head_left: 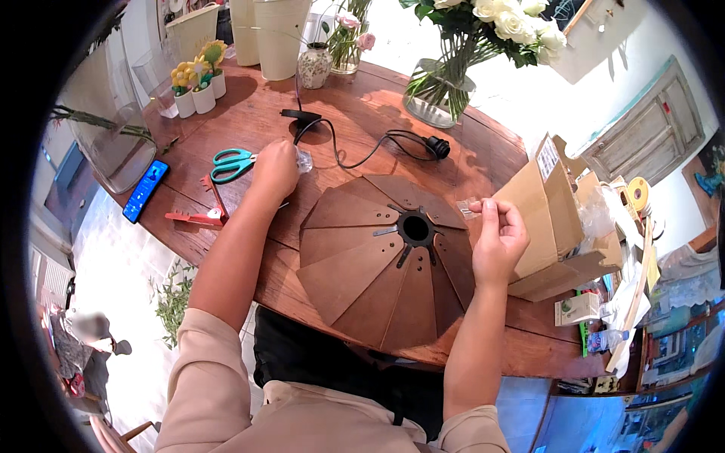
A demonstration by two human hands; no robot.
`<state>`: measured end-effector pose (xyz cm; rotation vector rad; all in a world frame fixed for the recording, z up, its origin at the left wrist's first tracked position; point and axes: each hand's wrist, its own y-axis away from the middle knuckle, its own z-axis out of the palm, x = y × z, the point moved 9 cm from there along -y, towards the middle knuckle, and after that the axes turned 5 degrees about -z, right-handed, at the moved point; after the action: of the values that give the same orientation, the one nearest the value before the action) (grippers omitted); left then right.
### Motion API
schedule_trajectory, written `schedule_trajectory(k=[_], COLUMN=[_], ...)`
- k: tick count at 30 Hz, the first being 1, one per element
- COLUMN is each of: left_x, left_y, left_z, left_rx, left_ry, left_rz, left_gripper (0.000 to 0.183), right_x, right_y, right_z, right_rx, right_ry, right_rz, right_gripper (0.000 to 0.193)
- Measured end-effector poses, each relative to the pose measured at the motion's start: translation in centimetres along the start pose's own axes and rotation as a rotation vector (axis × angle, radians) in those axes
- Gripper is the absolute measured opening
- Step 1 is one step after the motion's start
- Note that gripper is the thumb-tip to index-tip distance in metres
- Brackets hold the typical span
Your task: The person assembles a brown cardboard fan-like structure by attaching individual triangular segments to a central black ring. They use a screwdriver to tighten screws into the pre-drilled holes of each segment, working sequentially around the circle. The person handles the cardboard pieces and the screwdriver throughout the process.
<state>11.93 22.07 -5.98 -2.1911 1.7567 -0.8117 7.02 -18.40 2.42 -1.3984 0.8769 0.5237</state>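
A brown paneled lampshade (347, 264), shaped like a wide cone, rests on the table in front of me. Dark metal prongs surround the round hole at its top. Beyond its left side, my left hand (276, 172) is closed low over the table, with a small crumpled clear plastic bag (304, 161) showing at its fingers. My right hand (500, 235) is raised over the shade's right side, pinching a small clear plastic bag (468, 208) between thumb and fingers. A black lamp cord (343, 162) runs from a round black canopy (300, 118) to a black socket (437, 148).
Teal-handled scissors (231, 164), a red folding tool (204, 215) and a lit phone (145, 192) lie left on the wooden table (362, 98). An open cardboard box (540, 219) stands right, beside packaging. A glass vase (434, 94) of white roses and several pots line the far edge.
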Motion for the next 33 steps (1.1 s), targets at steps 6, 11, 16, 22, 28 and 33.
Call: schedule_trajectory(k=[6,11,16,22,28,33], left_x=[0.1,-0.6,-1.0,0.4,12.0,15.2], left_y=[0.0,0.5,0.1,1.0,7.5,10.1], left_z=[0.2,-0.9,-1.9,-7.8,-10.1,-9.1], left_rx=[-0.091,0.049,-0.119,0.086,-0.348,-0.344], left_ry=[0.026,0.102,0.323,0.528,1.165,1.092], left_rz=[-0.041,-0.045,-0.149,-0.104,0.418,0.607], left_gripper=[0.011,0.01,0.012,0.01,0.014,0.015], right_x=[-4.3,-7.7,-6.9,-6.1,-5.8,-5.3], right_y=[0.8,3.0,4.4,4.2,3.4,3.0], right_z=[2.7,6.9,8.9,8.9,8.4,7.4], right_rx=[-0.252,-0.592,-0.768,-0.749,-0.751,-0.681], right_ry=[0.261,0.364,0.427,0.408,0.399,0.393], right_rz=[-0.217,-0.444,-0.403,-0.369,-0.383,-0.384], right_gripper=[0.004,0.031,0.04,0.038,0.036,0.03])
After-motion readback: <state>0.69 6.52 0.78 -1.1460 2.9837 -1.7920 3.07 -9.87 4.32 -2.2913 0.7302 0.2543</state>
